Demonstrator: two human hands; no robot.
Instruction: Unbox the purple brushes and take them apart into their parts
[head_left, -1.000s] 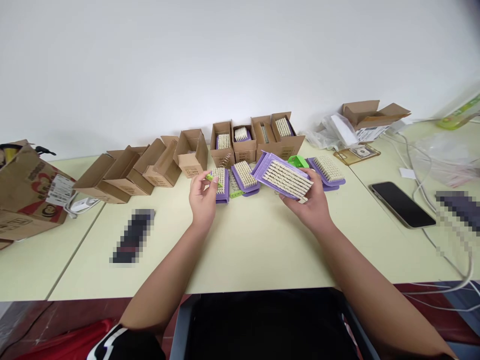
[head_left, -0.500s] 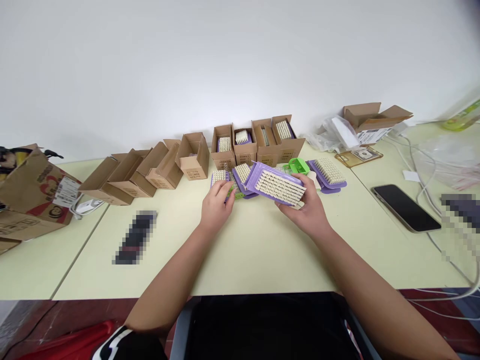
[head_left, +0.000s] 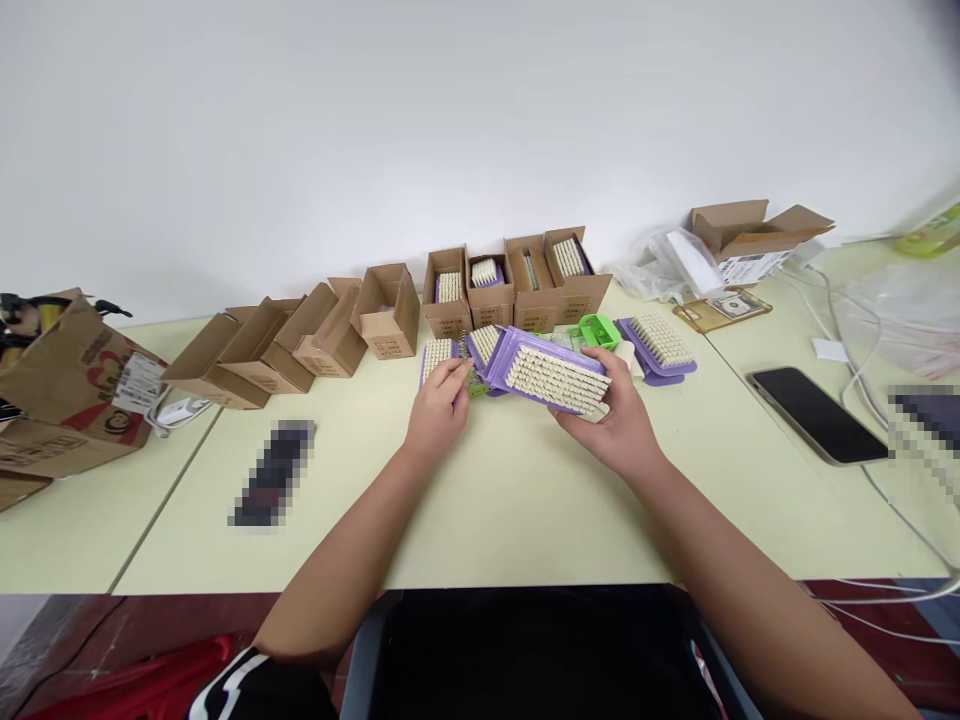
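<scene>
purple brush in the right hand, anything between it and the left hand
Yes: the end of another bristled brush and a small green piece lie between the held purple brush and the left hand.

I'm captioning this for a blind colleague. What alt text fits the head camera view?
The right hand grips a purple brush with pale bristles, above a pale table. The left hand is beside another brush. Cardboard boxes, several holding more brushes, line the table's far side.

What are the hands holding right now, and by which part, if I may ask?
The right hand holds a purple brush by its right end; whether the left hand holds anything cannot be told.
</scene>
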